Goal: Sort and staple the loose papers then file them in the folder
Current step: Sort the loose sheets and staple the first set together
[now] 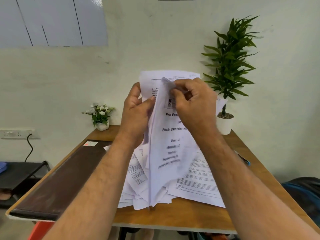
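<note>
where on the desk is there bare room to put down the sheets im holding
Bare wood shows along the near edge of the table, below the loose papers, and on the right strip near the pen. The centre is crowded; the brown folder fills the left.

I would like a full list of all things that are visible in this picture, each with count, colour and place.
held papers: a few sheets, white, printed, upright above the table centre
loose papers: a pile, white, spread on the table centre
folder: one, dark brown, closed, along the table's left edge
table: one, brown wood
pen: one, blue and black, right table edge
tall plant: one, green, white pot, far right corner
small flower plant: one, white flowers, far left corner
wall socket: one, white, black cable plugged in
left hand: grip on the held papers' left side
right hand: pinching a top sheet
</note>
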Available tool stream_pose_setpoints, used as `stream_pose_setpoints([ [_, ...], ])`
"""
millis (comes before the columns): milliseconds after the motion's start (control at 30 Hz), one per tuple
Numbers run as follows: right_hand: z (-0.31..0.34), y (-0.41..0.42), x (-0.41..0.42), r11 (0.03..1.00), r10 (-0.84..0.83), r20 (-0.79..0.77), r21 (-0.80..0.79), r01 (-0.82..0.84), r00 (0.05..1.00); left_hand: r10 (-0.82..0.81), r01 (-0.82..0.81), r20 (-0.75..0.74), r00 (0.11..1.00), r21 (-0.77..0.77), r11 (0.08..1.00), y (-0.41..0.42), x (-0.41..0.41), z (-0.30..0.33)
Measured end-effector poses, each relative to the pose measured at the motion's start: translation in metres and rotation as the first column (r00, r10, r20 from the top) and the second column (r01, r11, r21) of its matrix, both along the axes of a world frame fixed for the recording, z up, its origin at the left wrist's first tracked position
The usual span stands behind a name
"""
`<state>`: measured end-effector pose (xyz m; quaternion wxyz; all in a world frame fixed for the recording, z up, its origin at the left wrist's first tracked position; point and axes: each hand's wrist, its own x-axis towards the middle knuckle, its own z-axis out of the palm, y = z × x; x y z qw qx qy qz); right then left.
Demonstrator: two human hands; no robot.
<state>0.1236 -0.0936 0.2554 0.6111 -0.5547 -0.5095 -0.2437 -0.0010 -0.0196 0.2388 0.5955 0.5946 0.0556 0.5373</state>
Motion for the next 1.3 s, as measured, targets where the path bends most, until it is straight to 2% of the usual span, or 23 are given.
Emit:
stream_pose_setpoints([
  [133, -0.013, -0.001, -0.008, 0.988, -0.061, 0.102, -0.132, 0.075, 0.993, -0.115, 0.121, 0.035, 0.993, -0.272, 0.955, -0.005, 0.004, -0.024],
  [167, -0.019, 0.001, -0.009, 0.979, -0.082, 0.121, -0.175, 0.103, 0.989, -0.091, 0.089, 0.007, 0.996, -0.325, 0.941, -0.002, 0.007, -0.035],
  [267, -0.046, 0.011, -0.005, 0.927, -0.133, 0.181, -0.326, 0.187, 0.974, 0.041, -0.135, -0.231, 0.972, -0.406, 0.904, 0.002, 0.017, -0.069],
  [333, -0.076, 0.020, 0.001, 0.849, -0.115, 0.192, -0.491, 0.197, 0.975, 0.018, -0.176, -0.340, 0.940, -0.440, 0.881, 0.008, 0.024, -0.102],
  [400, -0.114, 0.026, 0.010, 0.746, -0.096, 0.152, -0.643, 0.172, 0.984, -0.039, -0.217, -0.456, 0.889, -0.495, 0.842, 0.004, 0.029, -0.132],
  [467, -0.152, 0.026, 0.022, 0.665, -0.124, 0.059, -0.735, 0.127, 0.990, -0.062, -0.241, -0.503, 0.862, -0.515, 0.823, -0.008, 0.031, -0.159],
  [567, -0.197, 0.020, 0.040, 0.619, -0.168, -0.070, -0.784, 0.050, 0.983, -0.217, -0.094, -0.414, 0.884, -0.613, 0.785, -0.011, 0.038, -0.188],
  [700, -0.233, 0.016, 0.053, 0.669, -0.189, -0.216, -0.742, -0.035, 0.958, -0.176, -0.109, -0.429, 0.886, -0.562, 0.820, -0.001, 0.047, -0.206],
  [867, -0.249, 0.023, 0.051, 0.720, -0.154, -0.263, -0.690, -0.074, 0.953, -0.057, -0.174, -0.563, 0.825, -0.349, 0.921, 0.004, 0.047, -0.229],
  [1067, -0.256, 0.027, 0.043, 0.776, -0.066, -0.309, -0.613, -0.146, 0.949, -0.018, -0.196, -0.628, 0.778, -0.269, 0.943, 0.010, 0.049, -0.247],
  [1167, -0.263, 0.020, 0.038, 0.808, -0.069, -0.315, -0.574, -0.132, 0.947, 0.033, -0.197, -0.661, 0.749, -0.175, 0.965, 0.004, 0.051, -0.244],
  [1300, -0.259, 0.020, 0.041, 0.840, -0.056, -0.343, -0.523, -0.141, 0.938, 0.069, -0.203, -0.674, 0.735, -0.122, 0.972, 0.004, 0.056, -0.243],
])
